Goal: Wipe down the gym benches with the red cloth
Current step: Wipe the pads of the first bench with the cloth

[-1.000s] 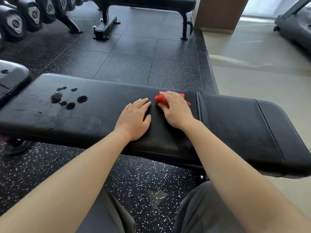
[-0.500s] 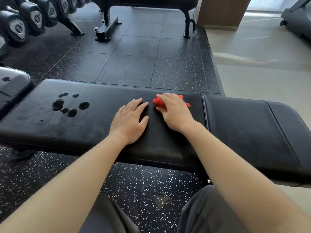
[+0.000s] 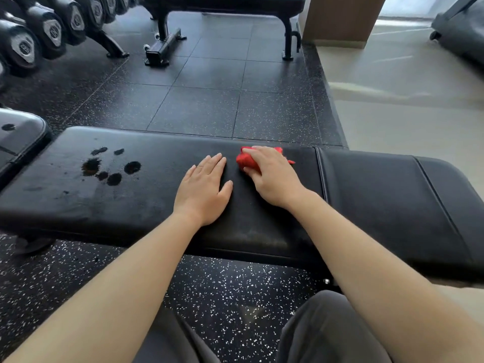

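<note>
A long black padded bench (image 3: 379, 195) runs across the view in front of me. My right hand (image 3: 272, 176) grips a bunched red cloth (image 3: 245, 161) on the pad near its far edge, just left of the seam; most of the cloth is hidden under my fingers. My left hand (image 3: 203, 191) lies flat on the pad beside it, fingers straight, holding nothing. Several dark wet spots (image 3: 110, 170) sit on the pad's left part, well left of both hands.
A second bench pad (image 3: 18, 137) juts in at the left. A dumbbell rack (image 3: 52, 27) stands at the far left and another black bench (image 3: 225, 3) at the back. Black rubber floor tiles meet a pale floor on the right, near a treadmill (image 3: 463, 30).
Both hands have slid slightly left along the pad, the cloth staying under my right hand. The view has tilted up a little, so the bench sits lower in frame.
</note>
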Available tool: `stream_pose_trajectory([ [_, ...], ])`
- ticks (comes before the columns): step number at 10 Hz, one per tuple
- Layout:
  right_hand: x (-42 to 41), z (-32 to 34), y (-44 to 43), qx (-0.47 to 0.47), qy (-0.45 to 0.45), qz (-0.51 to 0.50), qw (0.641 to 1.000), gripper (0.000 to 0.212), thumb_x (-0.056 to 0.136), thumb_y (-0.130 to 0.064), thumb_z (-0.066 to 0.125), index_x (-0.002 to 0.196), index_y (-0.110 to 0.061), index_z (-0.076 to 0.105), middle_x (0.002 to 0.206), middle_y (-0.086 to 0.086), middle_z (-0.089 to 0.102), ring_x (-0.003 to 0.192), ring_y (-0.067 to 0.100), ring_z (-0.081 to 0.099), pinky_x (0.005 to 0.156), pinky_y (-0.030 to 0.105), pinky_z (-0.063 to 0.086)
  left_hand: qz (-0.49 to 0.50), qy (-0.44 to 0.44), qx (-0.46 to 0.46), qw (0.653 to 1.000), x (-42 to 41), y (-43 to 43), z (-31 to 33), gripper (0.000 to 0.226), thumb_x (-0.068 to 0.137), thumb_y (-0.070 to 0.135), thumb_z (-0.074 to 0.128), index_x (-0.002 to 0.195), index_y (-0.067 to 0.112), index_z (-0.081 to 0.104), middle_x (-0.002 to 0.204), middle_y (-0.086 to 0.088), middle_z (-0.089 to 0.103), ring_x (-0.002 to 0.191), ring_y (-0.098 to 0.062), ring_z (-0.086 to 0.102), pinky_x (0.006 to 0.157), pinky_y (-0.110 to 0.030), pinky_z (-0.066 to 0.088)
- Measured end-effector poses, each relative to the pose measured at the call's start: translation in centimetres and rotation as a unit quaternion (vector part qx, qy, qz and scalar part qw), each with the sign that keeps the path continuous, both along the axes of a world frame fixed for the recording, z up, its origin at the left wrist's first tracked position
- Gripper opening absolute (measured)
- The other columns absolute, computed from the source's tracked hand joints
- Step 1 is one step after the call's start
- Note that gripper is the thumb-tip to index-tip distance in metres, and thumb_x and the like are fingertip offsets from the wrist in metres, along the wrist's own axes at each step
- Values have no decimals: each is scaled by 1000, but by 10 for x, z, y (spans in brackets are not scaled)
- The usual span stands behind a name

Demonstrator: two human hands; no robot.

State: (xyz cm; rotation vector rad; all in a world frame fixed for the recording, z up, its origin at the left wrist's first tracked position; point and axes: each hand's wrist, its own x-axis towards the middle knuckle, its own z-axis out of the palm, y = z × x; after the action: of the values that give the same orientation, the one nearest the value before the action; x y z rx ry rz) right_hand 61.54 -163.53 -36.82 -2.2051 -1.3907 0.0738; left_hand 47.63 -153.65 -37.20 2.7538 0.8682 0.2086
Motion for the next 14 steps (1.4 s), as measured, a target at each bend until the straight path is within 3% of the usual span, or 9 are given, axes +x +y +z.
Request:
stream_pose_trajectory([
  [2, -30, -1, -43, -7, -11, 60, 998, 45, 91, -25, 57, 134, -15, 50, 137, 7, 49, 129, 24, 41, 111, 28, 20, -5, -11, -8, 1000, -1, 1, 0, 56, 98, 36, 34, 150, 21, 18, 158, 8, 12, 145, -8, 5, 116, -29, 2],
  [6, 22, 0, 28, -14, 9, -20, 1000, 44, 93, -28, 54, 134, -14, 48, 136, 6, 51, 129, 24, 41, 110, 30, 23, -3, -10, 0, 1000, -1, -1, 0, 57, 97, 37, 34, 149, 20, 19, 158, 8, 13, 145, -8, 6, 117, -30, 3],
  [8, -36, 4, -52, 25, 48, 48, 997, 42, 90, -24, 59, 131, -16, 52, 135, 2, 52, 128, 17, 41, 111, 29, 24, -9, -14, -8, 1000, -4, -2, -1, 55, 98, 35, 34, 149, 20, 21, 158, 7, 14, 145, -10, 7, 117, -30, 4],
  [9, -45, 11, -82, 37, 101, 74, 991, 39, 91, -22, 58, 129, -19, 54, 131, -5, 54, 123, 8, 44, 109, 21, 26, -10, -16, -15, 1000, -4, -2, -1, 55, 98, 35, 34, 149, 20, 21, 158, 8, 13, 145, -9, 7, 117, -30, 3],
  [10, -32, 23, -86, 74, 121, 70, 987, 38, 90, -23, 56, 128, -19, 54, 127, -11, 56, 119, 3, 47, 106, 19, 30, -11, -14, -14, 1000, -4, -1, -1, 56, 98, 36, 33, 149, 20, 20, 158, 8, 13, 145, -9, 6, 118, -31, 3],
  [11, 2, 35, -71, 115, 99, 30, 988, 38, 89, -21, 58, 127, -17, 55, 125, -3, 59, 117, 11, 52, 104, 22, 34, -10, -15, -14, 1000, -4, -1, -1, 55, 98, 36, 33, 149, 21, 20, 158, 9, 13, 145, -9, 6, 118, -31, 4],
  [12, 39, 36, -52, 89, 78, -7, 993, 37, 90, -18, 59, 127, -14, 56, 125, 3, 60, 115, 15, 53, 101, 20, 34, -7, -18, -12, 1000, -3, 0, 0, 55, 97, 36, 33, 149, 22, 21, 157, 9, 14, 145, -9, 7, 118, -31, 5],
  [13, 55, 15, -38, -9, 42, -25, 999, 39, 91, -24, 58, 129, -14, 55, 130, 10, 55, 124, 26, 47, 106, 29, 29, -6, -23, -11, 1000, -2, 1, -1, 55, 97, 36, 35, 149, 22, 23, 157, 8, 16, 145, -10, 8, 118, -32, 6],
  [14, 44, 6, -38, -40, 27, -45, 998, 43, 93, -28, 55, 133, -15, 51, 139, 11, 48, 131, 26, 39, 112, 31, 21, -7, -24, -9, 1000, -1, 1, -1, 55, 97, 35, 35, 148, 22, 24, 157, 8, 17, 145, -10, 9, 118, -32, 7],
])
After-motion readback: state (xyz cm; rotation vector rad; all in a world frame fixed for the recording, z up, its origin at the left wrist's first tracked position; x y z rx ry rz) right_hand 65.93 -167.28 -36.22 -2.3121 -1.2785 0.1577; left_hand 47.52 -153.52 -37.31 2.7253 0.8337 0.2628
